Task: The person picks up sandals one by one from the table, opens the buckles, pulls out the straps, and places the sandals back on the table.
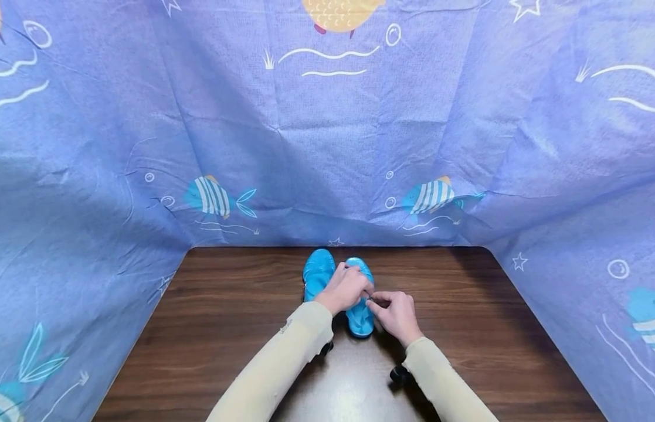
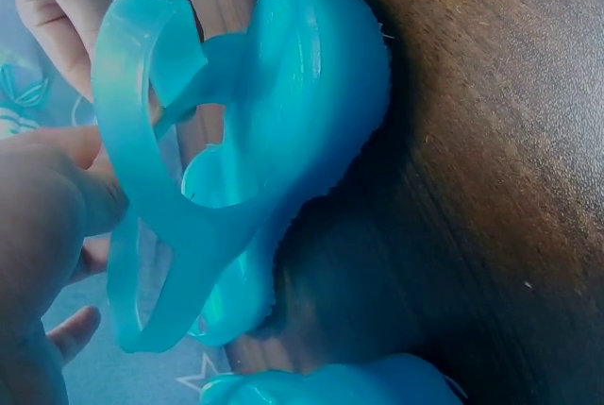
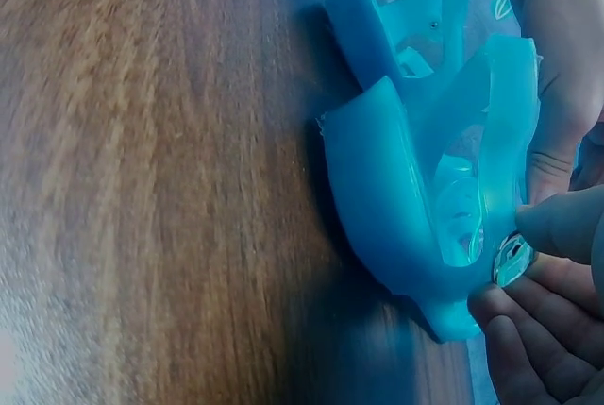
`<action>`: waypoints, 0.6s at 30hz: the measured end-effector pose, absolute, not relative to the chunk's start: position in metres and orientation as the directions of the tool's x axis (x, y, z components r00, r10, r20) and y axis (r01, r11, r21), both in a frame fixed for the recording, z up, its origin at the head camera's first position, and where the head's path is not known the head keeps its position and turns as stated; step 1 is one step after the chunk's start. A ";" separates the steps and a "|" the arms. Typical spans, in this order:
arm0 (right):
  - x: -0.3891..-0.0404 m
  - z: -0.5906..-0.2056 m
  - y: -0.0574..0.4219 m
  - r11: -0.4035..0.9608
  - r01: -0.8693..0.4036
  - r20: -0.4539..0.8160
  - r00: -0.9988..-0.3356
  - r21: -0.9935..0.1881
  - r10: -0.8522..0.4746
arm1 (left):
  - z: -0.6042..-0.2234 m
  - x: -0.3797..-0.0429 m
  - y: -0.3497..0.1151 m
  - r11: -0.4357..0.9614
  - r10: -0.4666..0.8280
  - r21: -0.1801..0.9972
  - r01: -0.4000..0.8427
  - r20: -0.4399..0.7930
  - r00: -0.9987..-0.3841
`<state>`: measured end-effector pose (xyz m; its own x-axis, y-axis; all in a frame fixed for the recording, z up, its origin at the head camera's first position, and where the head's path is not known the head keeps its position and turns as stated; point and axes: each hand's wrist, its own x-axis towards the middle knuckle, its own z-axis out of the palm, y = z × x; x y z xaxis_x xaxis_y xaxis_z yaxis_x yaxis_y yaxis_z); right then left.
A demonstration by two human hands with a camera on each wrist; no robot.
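Two bright blue jelly sandals lie side by side on the table, toes toward the curtain. My left hand (image 1: 350, 287) reaches across the right-hand sandal (image 1: 360, 323) and holds its strap; the left wrist view shows the thumb against the looped strap (image 2: 127, 141). From the right, my right hand (image 1: 397, 315) pinches a small silvery buckle (image 3: 512, 259) on the sandal's outer side, between thumb and fingers. Both hands' fingertips are close together there. The other sandal (image 1: 318, 271) stands to the left, partly covered by my left hand and wrist.
A dark brown wooden table (image 1: 227, 328) lies under everything. A blue curtain (image 1: 327, 146) printed with fish hangs behind and along both sides. Black wrist devices (image 1: 398, 375) show beneath the cream sleeves (image 1: 285, 366).
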<state>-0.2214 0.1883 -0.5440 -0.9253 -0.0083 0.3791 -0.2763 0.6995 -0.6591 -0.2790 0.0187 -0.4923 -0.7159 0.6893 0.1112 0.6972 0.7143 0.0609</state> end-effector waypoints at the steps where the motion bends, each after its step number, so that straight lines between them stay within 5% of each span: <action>1: -0.221 -0.544 0.188 0.701 -0.277 0.382 -0.924 -0.657 -0.008 | -0.493 -0.279 0.018 0.716 0.687 0.062 0.695 0.108 -0.718; 18: -0.220 -0.543 0.189 0.686 -0.264 0.359 -0.933 -0.678 -0.004 | -0.491 -0.282 0.010 0.710 0.698 0.033 0.704 0.102 -0.709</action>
